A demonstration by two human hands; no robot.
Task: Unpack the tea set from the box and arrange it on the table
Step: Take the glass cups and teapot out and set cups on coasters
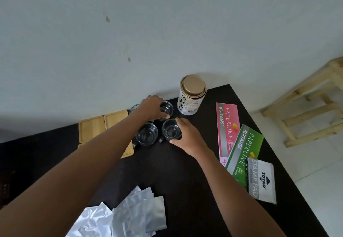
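glass cups (146,136) clustered far on the black table (185,171); left hand (151,107) grips the far cup (167,108), right hand (185,134) wraps the near-right cup (171,130).

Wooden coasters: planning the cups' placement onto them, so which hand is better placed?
Left, probably. The left hand grips a glass cup right beside the wooden coasters; the right hand sits farther away.
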